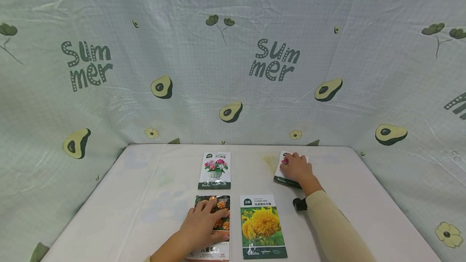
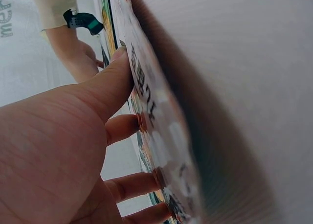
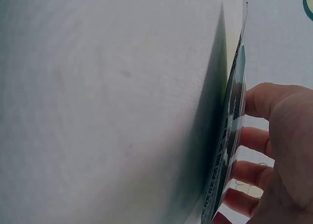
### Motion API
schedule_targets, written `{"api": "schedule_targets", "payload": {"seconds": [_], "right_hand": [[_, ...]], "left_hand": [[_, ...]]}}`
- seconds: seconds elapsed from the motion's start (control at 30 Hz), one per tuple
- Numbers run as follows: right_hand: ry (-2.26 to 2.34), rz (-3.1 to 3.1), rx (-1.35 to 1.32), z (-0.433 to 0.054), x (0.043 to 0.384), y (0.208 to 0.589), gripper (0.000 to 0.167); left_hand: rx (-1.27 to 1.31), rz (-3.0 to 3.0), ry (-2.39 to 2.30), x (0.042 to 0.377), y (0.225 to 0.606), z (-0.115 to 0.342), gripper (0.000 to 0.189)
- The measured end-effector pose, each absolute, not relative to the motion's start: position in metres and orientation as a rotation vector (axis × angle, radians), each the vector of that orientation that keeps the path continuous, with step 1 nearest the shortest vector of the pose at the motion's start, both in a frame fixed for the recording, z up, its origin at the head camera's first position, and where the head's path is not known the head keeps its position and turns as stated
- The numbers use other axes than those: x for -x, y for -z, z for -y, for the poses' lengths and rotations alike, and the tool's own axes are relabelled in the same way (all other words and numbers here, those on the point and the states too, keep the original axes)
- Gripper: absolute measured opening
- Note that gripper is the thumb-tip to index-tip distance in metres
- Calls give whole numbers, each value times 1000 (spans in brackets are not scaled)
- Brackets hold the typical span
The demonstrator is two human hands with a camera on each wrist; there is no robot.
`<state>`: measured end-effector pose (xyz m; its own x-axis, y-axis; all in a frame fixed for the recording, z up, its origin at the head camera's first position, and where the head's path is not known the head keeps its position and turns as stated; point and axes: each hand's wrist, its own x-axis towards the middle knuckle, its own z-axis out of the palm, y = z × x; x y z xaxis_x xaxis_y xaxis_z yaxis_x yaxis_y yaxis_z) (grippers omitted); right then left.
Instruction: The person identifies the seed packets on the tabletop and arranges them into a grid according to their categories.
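Observation:
In the head view, my left hand [image 1: 200,225] rests on an orange-flower seed packet [image 1: 222,254] at the front, fingers spread over its picture. The left wrist view has the thumb and fingertips touching the face of this packet [image 2: 151,106]. Farther back on the right, my right hand [image 1: 296,169] lies over a tilted white seed packet [image 1: 282,178] with a dark green bottom band, covering most of its front. In the right wrist view, the fingertips touch the face of that packet [image 3: 230,131], and its edge casts a shadow on the table.
A yellow-flower seed packet [image 1: 263,227] lies between the two arms. Behind the left hand is a packet with pink flowers in a pot [image 1: 214,171]. A dark band with a device [image 1: 300,204] is on the right wrist. Avocado-print cloth [image 1: 196,60] surrounds the white table [image 1: 145,213].

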<state>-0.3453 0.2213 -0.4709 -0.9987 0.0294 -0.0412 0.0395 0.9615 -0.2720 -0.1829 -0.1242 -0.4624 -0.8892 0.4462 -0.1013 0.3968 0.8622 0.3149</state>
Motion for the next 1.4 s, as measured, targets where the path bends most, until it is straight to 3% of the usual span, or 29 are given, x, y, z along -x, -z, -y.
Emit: {"api": "schedule_targets", "payload": {"seconds": [1.4], "right_hand": [[453,-3071,14,-194,345,470,50]], "left_hand": [[-655,-2866,-429,184,466,125,62]]}}
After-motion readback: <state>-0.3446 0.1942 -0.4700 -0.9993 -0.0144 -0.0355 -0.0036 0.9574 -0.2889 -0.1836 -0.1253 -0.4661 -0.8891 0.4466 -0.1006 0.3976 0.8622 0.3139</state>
